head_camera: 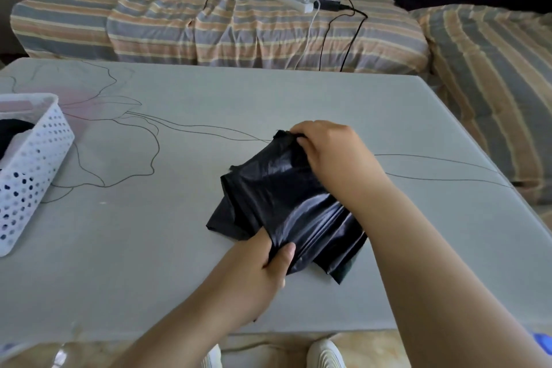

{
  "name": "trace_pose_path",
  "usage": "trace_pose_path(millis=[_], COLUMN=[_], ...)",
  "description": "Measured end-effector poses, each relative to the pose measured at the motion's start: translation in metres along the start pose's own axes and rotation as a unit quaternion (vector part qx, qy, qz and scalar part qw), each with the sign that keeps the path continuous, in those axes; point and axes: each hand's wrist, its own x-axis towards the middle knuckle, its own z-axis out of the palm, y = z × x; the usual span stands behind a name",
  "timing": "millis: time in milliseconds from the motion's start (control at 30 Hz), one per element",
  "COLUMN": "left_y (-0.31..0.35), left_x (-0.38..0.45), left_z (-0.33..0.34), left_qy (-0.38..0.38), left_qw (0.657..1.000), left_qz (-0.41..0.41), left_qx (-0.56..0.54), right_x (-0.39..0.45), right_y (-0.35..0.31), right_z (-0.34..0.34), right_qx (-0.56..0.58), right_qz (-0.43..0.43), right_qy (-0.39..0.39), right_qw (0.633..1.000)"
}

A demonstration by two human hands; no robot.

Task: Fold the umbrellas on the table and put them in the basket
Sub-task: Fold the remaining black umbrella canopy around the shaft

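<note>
A black shiny umbrella (283, 197) lies collapsed on the grey table (149, 248), its canopy fabric loose and bunched. My left hand (263, 266) grips the near end of the fabric, thumb on top. My right hand (328, 149) pinches the far end with curled fingers. The white perforated basket (33, 164) stands at the table's left edge; something dark shows inside it.
A sofa with a striped cover (209, 27) runs behind the table, carrying a white power strip (294, 1) and cables. A second striped cushion (493, 84) sits to the right. My white shoes (325, 352) show below the table's near edge.
</note>
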Motion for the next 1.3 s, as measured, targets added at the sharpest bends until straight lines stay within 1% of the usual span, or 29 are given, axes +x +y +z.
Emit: trace_pose_path(millis=[67, 167, 200, 267, 333, 367, 400, 433, 500, 533, 567, 600, 633, 667, 767, 800, 833, 933, 967, 1000, 1033, 1067, 1100, 1133, 1167, 1233, 1267, 1300], left_y=[-0.002, -0.003, -0.003, -0.003, -0.003, -0.003, -0.003, -0.002, -0.002, -0.001, -0.001, -0.001, -0.001, 0.000, 0.001, 0.001, 0.000, -0.001, -0.001, -0.001, 0.000, 0.001, 0.002, 0.003, 0.005, 0.009, 0.011, 0.012], left_x=[0.001, 0.001, 0.001, 0.001, 0.002, 0.002, 0.002, 0.002, 0.002, 0.002, 0.002, 0.002, 0.003, 0.004, 0.004, 0.003, 0.003, 0.004, 0.004, 0.004, 0.003, 0.002, 0.001, 0.001, 0.000, 0.002, 0.003, 0.005], left_z=[-0.002, -0.003, -0.004, -0.005, -0.006, -0.007, -0.007, -0.007, -0.007, -0.007, -0.007, -0.007, -0.006, -0.006, -0.004, -0.004, -0.004, -0.004, -0.005, -0.004, -0.004, -0.004, -0.005, -0.005, -0.007, -0.009, -0.011, -0.012], left_qy=[0.002, 0.000, -0.004, -0.009, -0.013, -0.015, -0.015, -0.016, -0.018, -0.020, -0.023, -0.024, -0.022, -0.018, -0.016, -0.019, -0.024, -0.037, -0.037, -0.037, -0.038, -0.040, -0.041, -0.041, -0.039, -0.025, -0.012, 0.003], left_qw=[1.000, 1.000, 0.999, 0.998, 0.996, 0.995, 0.995, 0.995, 0.994, 0.994, 0.994, 0.993, 0.993, 0.992, 0.989, 0.988, 0.987, 0.982, 0.984, 0.987, 0.993, 0.997, 0.999, 0.999, 0.998, 0.993, 0.988, 0.981], left_qz=[0.001, 0.011, 0.018, 0.031, 0.040, 0.043, 0.045, 0.047, 0.052, 0.054, 0.054, 0.053, 0.052, 0.052, 0.047, 0.045, 0.045, 0.049, 0.049, 0.044, 0.032, 0.016, 0.002, -0.008, -0.016, -0.027, -0.034, -0.043], left_qx=[0.003, 0.023, 0.034, 0.059, 0.079, 0.084, 0.087, 0.090, 0.096, 0.097, 0.098, 0.099, 0.104, 0.114, 0.142, 0.147, 0.154, 0.178, 0.170, 0.147, 0.109, 0.064, 0.019, -0.019, -0.050, -0.111, -0.150, -0.189], right_x=[0.000, -0.003, -0.004, -0.006, -0.006, -0.006, -0.006, -0.006, -0.005, -0.005, -0.005, -0.006, -0.007, -0.008, -0.013, -0.015, -0.015, -0.013, -0.012, -0.012, -0.012, -0.012, -0.013, -0.015, -0.019, -0.030, -0.036, -0.042], right_y=[0.004, 0.007, 0.007, 0.004, 0.002, 0.002, 0.003, 0.002, 0.002, 0.003, 0.003, 0.004, 0.004, 0.006, 0.006, 0.006, 0.007, 0.006, 0.006, 0.006, 0.005, 0.004, 0.004, 0.001, -0.005, -0.018, -0.025, -0.030], right_z=[0.000, 0.002, 0.000, -0.006, -0.015, -0.019, -0.021, -0.024, -0.030, -0.033, -0.036, -0.038, -0.040, -0.042, -0.052, -0.054, -0.056, -0.057, -0.055, -0.053, -0.053, -0.053, -0.053, -0.054, -0.055, -0.049, -0.045, -0.040], right_qx=[-0.027, -0.036, -0.016, 0.066, 0.155, 0.205, 0.272, 0.353, 0.507, 0.567, 0.608, 0.638, 0.657, 0.662, 0.622, 0.613, 0.611, 0.612, 0.597, 0.568, 0.513, 0.431, 0.344, 0.277, 0.241, 0.213, 0.188, 0.152], right_qz=[0.041, 0.069, 0.072, 0.096, 0.169, 0.211, 0.252, 0.291, 0.350, 0.357, 0.351, 0.333, 0.306, 0.276, 0.212, 0.202, 0.196, 0.172, 0.164, 0.159, 0.161, 0.170, 0.181, 0.190, 0.195, 0.208, 0.222, 0.239], right_qy=[-0.020, 0.010, 0.020, 0.028, 0.023, 0.025, 0.030, 0.036, 0.046, 0.049, 0.050, 0.051, 0.051, 0.049, 0.000, -0.012, -0.009, 0.059, 0.081, 0.089, 0.082, 0.068, 0.064, 0.075, 0.100, 0.151, 0.140, 0.089], right_qw=[0.999, 0.997, 0.997, 0.993, 0.973, 0.955, 0.928, 0.889, 0.786, 0.741, 0.710, 0.693, 0.687, 0.695, 0.754, 0.764, 0.767, 0.770, 0.781, 0.803, 0.839, 0.883, 0.919, 0.939, 0.945, 0.943, 0.947, 0.955])
